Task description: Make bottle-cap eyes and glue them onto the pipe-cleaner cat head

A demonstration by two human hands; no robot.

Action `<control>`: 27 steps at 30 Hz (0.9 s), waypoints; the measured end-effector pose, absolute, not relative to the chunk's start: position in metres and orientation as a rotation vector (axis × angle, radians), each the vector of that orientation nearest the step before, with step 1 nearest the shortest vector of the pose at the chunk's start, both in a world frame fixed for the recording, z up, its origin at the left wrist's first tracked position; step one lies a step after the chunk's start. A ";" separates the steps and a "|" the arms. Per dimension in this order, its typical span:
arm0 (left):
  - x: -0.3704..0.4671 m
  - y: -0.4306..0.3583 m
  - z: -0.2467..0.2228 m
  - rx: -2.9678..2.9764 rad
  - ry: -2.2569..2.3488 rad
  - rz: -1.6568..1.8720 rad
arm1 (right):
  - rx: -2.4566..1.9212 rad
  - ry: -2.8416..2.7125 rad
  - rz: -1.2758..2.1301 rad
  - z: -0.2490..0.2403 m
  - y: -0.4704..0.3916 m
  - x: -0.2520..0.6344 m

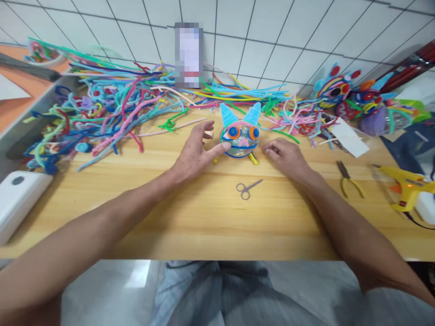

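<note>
A round clear craft figure (240, 140) with blue pipe-cleaner ears, orange and blue eyes and yellow feet stands on the wooden table. On its left side is my left hand (199, 149), fingers apart, the thumb tip at the figure's front; whether it presses on it I cannot tell. My right hand (285, 156) rests on the table just right of the figure, its fingers curled in; what they may hold is hidden. Small metal scissors (247, 189) lie on the table in front of the figure.
Tangled pipe cleaners (125, 106) cover the back left. Pliers (348, 180) and a yellow glue gun (406, 185) lie right. Other craft figures (335, 90) stand back right. A phone (189, 54) leans on the tiled wall; a white box (23, 199) sits left.
</note>
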State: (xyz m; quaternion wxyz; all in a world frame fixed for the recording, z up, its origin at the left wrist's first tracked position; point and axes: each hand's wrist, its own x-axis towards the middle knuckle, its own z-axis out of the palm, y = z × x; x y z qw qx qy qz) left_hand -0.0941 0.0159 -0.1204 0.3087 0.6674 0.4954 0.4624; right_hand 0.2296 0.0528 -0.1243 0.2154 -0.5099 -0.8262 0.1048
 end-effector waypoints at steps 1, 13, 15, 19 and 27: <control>-0.095 0.013 -0.117 1.753 1.320 1.224 | -1.415 -2.258 0.284 -0.125 0.052 0.230; -0.120 -0.004 -0.128 1.970 1.327 1.336 | -1.422 -2.235 0.252 -0.134 0.028 0.223; -0.120 -0.005 -0.126 2.006 1.288 1.300 | -1.433 -2.231 0.244 -0.133 0.029 0.222; -0.118 -0.008 -0.127 2.023 1.239 1.270 | -1.427 -2.243 0.219 -0.132 0.033 0.222; -0.117 -0.007 -0.131 1.884 1.311 1.221 | -1.451 -2.140 0.262 -0.125 0.031 0.226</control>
